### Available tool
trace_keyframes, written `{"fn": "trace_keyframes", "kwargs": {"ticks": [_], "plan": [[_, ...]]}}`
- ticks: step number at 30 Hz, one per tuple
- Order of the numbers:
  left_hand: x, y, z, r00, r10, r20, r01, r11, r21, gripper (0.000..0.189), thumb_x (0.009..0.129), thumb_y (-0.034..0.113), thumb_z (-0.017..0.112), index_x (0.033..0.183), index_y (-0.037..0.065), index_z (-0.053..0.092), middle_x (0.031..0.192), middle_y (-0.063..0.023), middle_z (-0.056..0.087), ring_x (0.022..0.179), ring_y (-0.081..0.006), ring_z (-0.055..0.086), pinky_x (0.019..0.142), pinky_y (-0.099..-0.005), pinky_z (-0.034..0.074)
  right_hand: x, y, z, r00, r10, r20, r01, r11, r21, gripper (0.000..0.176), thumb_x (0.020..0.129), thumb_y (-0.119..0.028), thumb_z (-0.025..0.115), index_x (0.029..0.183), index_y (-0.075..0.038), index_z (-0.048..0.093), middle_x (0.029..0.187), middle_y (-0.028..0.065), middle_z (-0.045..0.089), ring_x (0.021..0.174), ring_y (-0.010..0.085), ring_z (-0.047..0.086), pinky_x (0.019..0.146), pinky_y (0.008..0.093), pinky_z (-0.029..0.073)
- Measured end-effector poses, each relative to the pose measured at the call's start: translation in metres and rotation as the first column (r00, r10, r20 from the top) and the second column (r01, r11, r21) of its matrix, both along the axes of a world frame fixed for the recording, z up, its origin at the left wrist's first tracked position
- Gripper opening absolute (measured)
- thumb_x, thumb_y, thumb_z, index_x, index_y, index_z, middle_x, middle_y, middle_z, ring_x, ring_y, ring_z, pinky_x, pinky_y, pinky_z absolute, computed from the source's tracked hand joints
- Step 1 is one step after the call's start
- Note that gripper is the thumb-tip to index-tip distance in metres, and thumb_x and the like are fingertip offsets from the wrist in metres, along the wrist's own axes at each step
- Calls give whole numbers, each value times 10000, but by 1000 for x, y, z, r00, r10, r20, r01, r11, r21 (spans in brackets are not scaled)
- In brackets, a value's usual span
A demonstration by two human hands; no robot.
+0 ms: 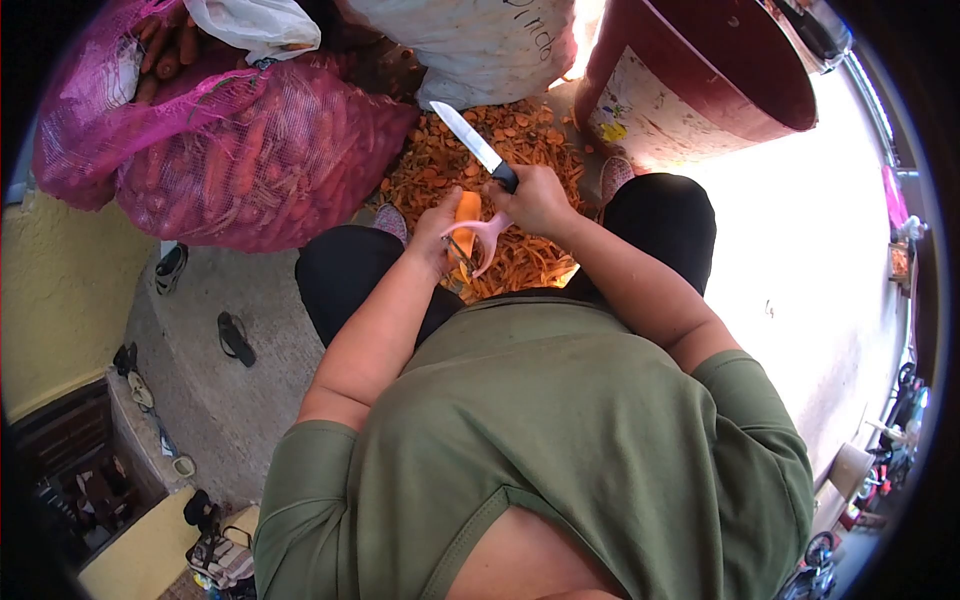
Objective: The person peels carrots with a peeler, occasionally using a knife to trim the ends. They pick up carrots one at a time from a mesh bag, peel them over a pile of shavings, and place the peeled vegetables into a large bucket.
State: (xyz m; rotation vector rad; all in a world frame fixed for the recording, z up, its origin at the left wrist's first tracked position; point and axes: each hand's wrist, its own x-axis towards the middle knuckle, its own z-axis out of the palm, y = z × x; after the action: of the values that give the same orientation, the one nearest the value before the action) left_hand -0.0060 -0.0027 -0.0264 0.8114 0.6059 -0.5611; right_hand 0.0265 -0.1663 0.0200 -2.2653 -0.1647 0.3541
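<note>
Between my knees, my left hand (436, 232) is wrapped round a peeled orange carrot (466, 222). My right hand (538, 203) grips the black handle of a knife (468, 136), whose blade points up and to the left. A pink peeler (487, 238) is also at my right hand, its head lying beside the carrot; how the fingers hold it is partly hidden. Below both hands, orange peelings and cut carrot pieces (535, 262) cover the ground.
A pink mesh sack of carrots (250, 160) lies at the upper left. A white sack (490, 50) stands ahead, with a large dark red tub (690, 90) to its right. One dark sandal (236, 338) rests on the concrete at the left.
</note>
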Motion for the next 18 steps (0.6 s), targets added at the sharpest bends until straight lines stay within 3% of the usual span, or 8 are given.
{"fn": "trace_keyframes", "kwargs": {"ticks": [8, 12, 15, 18], "plan": [[1, 3, -5, 995, -81, 65, 79, 996, 33, 358, 864, 384, 475, 922, 33, 517, 735, -86, 555, 590, -183, 567, 503, -297, 484, 17, -11, -8, 999, -31, -16, 29, 996, -81, 262, 709, -299, 602, 795, -53, 628, 648, 158, 602, 651, 309, 604, 618, 391, 476], [-4, 1, 11, 991, -132, 33, 128, 986, 104, 358, 870, 378, 465, 913, 28, 521, 722, -87, 554, 569, -179, 557, 499, -297, 481, 40, -38, -17, 974, -224, 39, 227, 957, -181, 257, 698, -291, 625, 793, -52, 629, 641, 149, 603, 652, 281, 612, 616, 377, 478], [-5, 4, 10, 995, -88, 55, 84, 993, 77, 359, 885, 369, 437, 939, 23, 517, 731, -92, 554, 589, -182, 559, 504, -292, 481, 36, -33, -18, 978, -198, -68, 194, 979, -60, 268, 696, -301, 636, 797, -53, 630, 628, 142, 598, 637, 268, 613, 613, 378, 476], [-5, -2, 16, 998, -67, -4, 67, 998, 16, 377, 896, 378, 405, 980, 25, 506, 748, -99, 556, 621, -187, 564, 509, -288, 481, 15, -16, -1, 997, -25, -70, 22, 999, -46, 296, 699, -311, 638, 829, -45, 634, 680, 150, 609, 658, 270, 614, 622, 369, 476]]}}
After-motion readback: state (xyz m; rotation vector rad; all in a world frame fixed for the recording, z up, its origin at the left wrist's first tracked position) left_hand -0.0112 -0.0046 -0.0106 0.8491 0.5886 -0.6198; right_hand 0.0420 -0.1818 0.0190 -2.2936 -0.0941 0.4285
